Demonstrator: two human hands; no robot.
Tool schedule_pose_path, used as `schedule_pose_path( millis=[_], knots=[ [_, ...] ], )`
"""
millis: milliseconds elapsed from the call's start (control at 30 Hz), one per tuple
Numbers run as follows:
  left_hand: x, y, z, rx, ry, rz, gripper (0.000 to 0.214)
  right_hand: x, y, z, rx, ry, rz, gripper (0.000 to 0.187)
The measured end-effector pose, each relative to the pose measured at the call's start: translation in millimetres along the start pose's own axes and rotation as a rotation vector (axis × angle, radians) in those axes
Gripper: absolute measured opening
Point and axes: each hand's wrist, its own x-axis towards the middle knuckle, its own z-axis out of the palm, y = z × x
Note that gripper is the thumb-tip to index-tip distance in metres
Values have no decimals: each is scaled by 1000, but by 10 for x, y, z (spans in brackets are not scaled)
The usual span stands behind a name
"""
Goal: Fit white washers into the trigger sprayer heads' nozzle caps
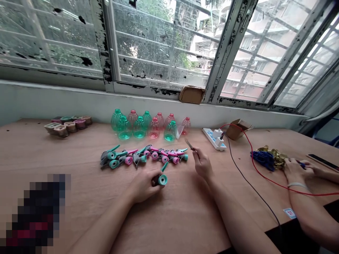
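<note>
My left hand point(148, 184) is closed around a spray trigger head point(162, 179) with a teal collar and lever, held just above the table. The rest of its body is hidden in my fingers. To the right, my right hand point(202, 163) pinches a thin pointed tool point(189, 144), perhaps tweezers; its tip points up and left. Beyond my hands lies a row of more spray trigger heads point(137, 157) in grey, teal and pink. Behind them stand several clear green bottles point(140, 127) and pink bottles point(154, 128) with open necks.
A white power strip point(212, 138) with plugs, a red cable point(251, 155) and a small cardboard box point(238, 129) lie to the right. A co-worker's hands point(296, 168) handle blue and gold pieces point(265, 158). Small containers point(67, 125) sit at the far left.
</note>
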Motion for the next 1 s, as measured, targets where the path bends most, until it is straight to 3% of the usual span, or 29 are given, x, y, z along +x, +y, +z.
schedule_pose_path(
  millis=[133,267,467,567,667,800,1000],
  knots=[
    [-2,0,10,-9,-11,-16,19,-148,-244,63,147,-156,-161,27],
    [4,13,16,4,-26,9,15,-184,-342,89,202,-207,-200,26],
    [14,56,5,2,-52,32,11,-173,-518,-118,224,-280,-245,28],
    [20,56,-1,5,-52,34,12,-235,-681,-297,96,-388,-314,28],
    [29,39,2,-3,-58,27,14,-316,-818,-427,-188,-504,-460,24],
    [36,22,11,-20,-62,24,12,-364,-967,-464,-556,-567,-571,23],
    [28,16,13,-35,-57,23,10,-377,-1189,-414,-683,-570,-620,20]
  ],
)
